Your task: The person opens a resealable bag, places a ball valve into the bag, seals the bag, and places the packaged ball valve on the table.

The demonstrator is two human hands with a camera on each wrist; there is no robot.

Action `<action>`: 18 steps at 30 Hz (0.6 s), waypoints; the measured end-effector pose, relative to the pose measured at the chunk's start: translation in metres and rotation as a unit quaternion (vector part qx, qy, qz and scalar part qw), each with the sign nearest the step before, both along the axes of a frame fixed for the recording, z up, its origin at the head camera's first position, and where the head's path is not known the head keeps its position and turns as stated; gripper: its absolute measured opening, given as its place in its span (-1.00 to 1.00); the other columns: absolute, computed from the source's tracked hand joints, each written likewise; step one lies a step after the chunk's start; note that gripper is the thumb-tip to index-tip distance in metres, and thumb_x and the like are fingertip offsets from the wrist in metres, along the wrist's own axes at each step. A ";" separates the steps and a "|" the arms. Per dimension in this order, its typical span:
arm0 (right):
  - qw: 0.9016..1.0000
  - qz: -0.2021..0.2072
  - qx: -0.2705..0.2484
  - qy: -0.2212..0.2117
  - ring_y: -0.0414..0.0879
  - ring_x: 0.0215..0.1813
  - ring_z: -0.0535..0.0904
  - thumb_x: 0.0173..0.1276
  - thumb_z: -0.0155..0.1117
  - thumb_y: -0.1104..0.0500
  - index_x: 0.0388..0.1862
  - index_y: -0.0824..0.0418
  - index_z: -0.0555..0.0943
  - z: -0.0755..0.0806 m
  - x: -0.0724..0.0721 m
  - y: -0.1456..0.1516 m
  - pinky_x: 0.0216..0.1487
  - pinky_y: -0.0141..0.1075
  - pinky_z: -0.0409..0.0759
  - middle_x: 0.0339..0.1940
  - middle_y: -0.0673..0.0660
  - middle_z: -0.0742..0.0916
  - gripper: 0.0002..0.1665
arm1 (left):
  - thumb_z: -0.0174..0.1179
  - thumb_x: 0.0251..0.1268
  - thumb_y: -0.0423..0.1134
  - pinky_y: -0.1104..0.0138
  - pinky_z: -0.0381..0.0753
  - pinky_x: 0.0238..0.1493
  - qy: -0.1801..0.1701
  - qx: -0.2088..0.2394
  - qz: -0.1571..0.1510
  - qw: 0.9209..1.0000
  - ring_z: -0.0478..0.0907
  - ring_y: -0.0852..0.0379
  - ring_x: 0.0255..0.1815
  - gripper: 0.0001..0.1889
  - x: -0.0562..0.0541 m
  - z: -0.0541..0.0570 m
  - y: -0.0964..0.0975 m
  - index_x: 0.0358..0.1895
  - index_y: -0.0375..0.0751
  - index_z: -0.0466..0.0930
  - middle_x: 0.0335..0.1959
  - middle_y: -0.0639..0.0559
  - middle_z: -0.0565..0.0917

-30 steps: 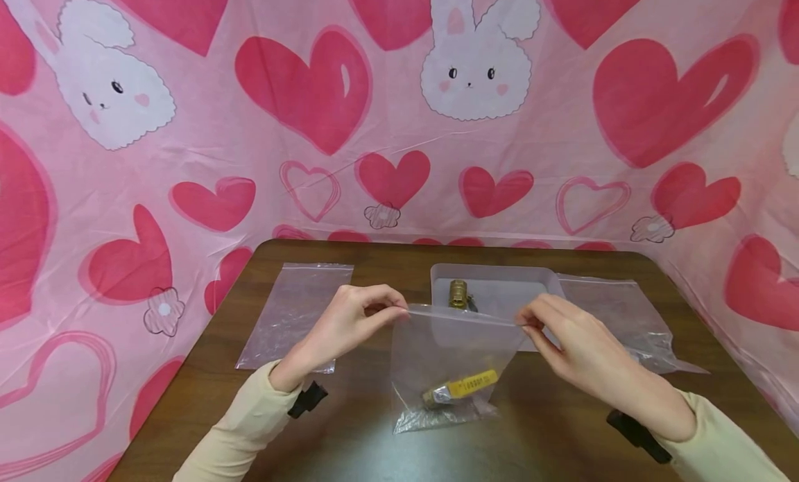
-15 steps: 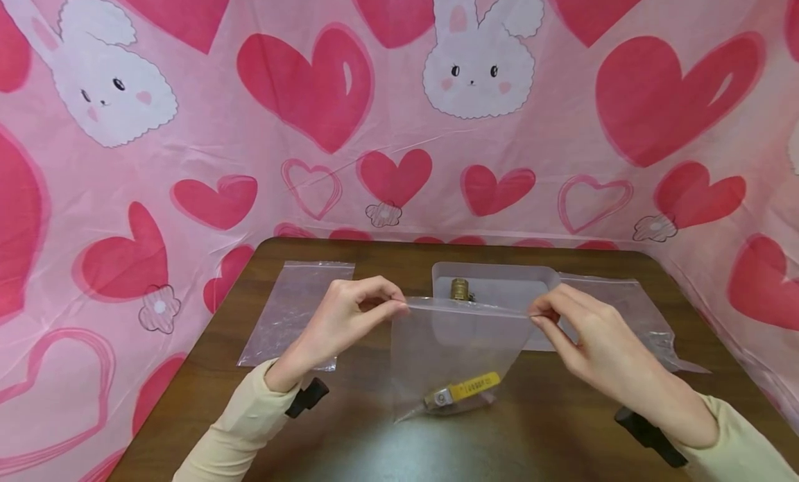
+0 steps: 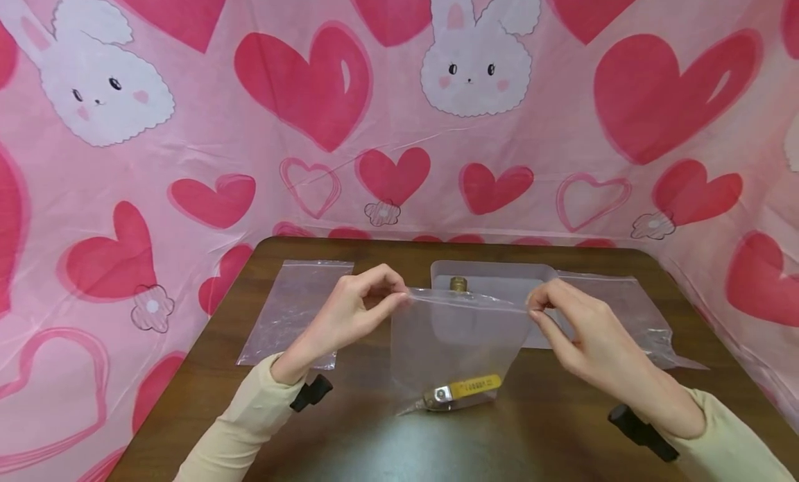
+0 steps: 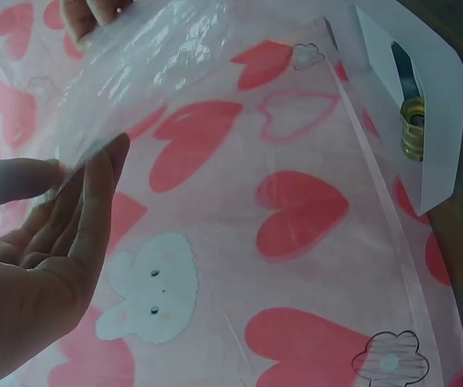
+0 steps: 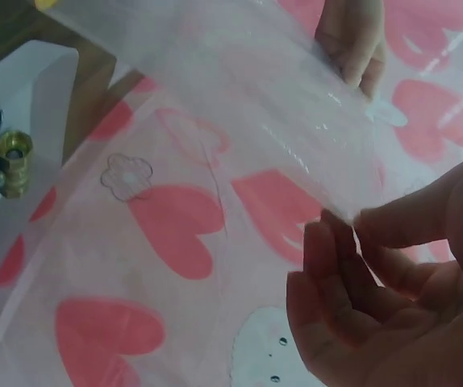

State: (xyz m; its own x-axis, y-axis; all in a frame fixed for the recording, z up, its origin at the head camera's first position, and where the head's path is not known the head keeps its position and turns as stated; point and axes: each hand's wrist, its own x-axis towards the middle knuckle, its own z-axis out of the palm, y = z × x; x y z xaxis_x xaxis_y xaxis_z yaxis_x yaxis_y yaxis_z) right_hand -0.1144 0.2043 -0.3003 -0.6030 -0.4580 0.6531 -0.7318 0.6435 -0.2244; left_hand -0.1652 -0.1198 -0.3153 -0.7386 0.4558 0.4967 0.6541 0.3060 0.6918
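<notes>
Brass fitting (image 3: 458, 283) partly hidden behind bag (image 3: 462, 347), lettering on yellow handle (image 3: 477, 386) unreadably small, sleeves (image 3: 237, 426) cut off

Yellow-handled valve (image 3: 458, 391) inside clear bag (image 3: 456, 347)

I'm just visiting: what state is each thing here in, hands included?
Held zip bag: held up, top edge stretched; can't tell if sealed
Left hand: pinching its top left corner
Right hand: pinching its top right corner
Yellow-handled valve: inside it, at the bottom
Plastic tray: upright, open-topped
Brass valve: in the tray, unbagged
Left zip bag: lying flat
Right zip bag: lying spread, crumpled toward its near end
</notes>
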 end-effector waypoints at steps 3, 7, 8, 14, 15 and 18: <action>1.000 -0.016 -0.006 -0.008 -0.39 -0.29 0.52 0.00 0.46 0.50 -0.29 0.10 0.53 -0.002 -0.002 -0.004 -0.21 -0.64 0.46 -0.35 -0.17 0.64 -0.58 | 0.31 0.27 -0.36 0.45 0.64 -0.35 -0.011 0.005 -0.007 1.000 0.73 0.27 -0.36 -0.89 -0.002 -0.001 0.004 -0.20 -0.17 0.59 -0.33 0.00 0.78; 0.999 -0.028 -0.028 -0.014 -0.32 -0.29 0.57 -0.01 0.46 0.49 -0.23 0.14 0.54 -0.003 -0.004 -0.009 -0.16 -0.64 0.47 -0.37 -0.18 0.65 -0.57 | 0.34 0.24 -0.35 0.44 0.66 -0.36 -0.012 0.011 -0.013 1.000 0.70 0.28 -0.39 -0.87 -0.003 -0.003 0.009 -0.18 -0.17 0.64 -0.34 0.00 0.77; 0.999 -0.030 -0.032 -0.016 -0.33 -0.29 0.56 -0.01 0.47 0.47 -0.22 0.13 0.56 -0.004 -0.004 -0.010 -0.16 -0.64 0.47 -0.37 -0.18 0.65 -0.57 | 0.36 0.22 -0.35 0.43 0.68 -0.34 -0.010 0.013 -0.015 1.000 0.68 0.29 -0.39 -0.87 -0.003 -0.003 0.010 -0.19 -0.17 0.66 -0.33 0.01 0.76; 0.999 -0.031 -0.036 -0.024 -0.44 -0.31 0.49 0.02 0.52 0.41 -0.28 0.01 0.61 -0.005 -0.007 -0.012 -0.20 -0.62 0.45 -0.40 -0.23 0.63 -0.60 | 0.41 0.17 -0.33 0.42 0.70 -0.34 -0.003 0.031 -0.021 0.999 0.64 0.31 -0.43 -0.90 -0.005 -0.005 0.012 -0.27 -0.15 0.71 -0.38 0.02 0.75; 0.999 -0.030 -0.036 -0.023 -0.45 -0.32 0.48 0.02 0.52 0.42 -0.30 0.00 0.61 -0.005 -0.008 -0.011 -0.21 -0.61 0.45 -0.41 -0.24 0.62 -0.60 | 0.41 0.17 -0.34 0.42 0.70 -0.34 -0.003 0.034 -0.020 0.999 0.64 0.31 -0.44 -0.91 -0.005 -0.005 0.011 -0.28 -0.15 0.72 -0.40 0.02 0.75; 0.999 -0.024 -0.036 -0.023 -0.47 -0.34 0.45 0.04 0.50 0.44 -0.32 0.00 0.59 -0.005 -0.008 -0.011 -0.31 -0.62 0.42 -0.40 -0.24 0.60 -0.60 | 0.40 0.17 -0.34 0.42 0.69 -0.36 -0.005 0.040 -0.015 0.999 0.65 0.29 -0.45 -0.93 -0.006 -0.005 0.011 -0.29 -0.16 0.72 -0.42 0.01 0.75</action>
State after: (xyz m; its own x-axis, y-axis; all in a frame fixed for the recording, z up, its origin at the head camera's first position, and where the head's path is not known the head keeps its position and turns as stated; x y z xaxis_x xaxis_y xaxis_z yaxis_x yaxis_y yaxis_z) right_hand -0.1228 0.1935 -0.3052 -0.6534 -0.3805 0.6545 -0.6881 0.6590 -0.3037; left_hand -0.1713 -0.1084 -0.3199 -0.7306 0.4370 0.5246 0.6545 0.2295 0.7204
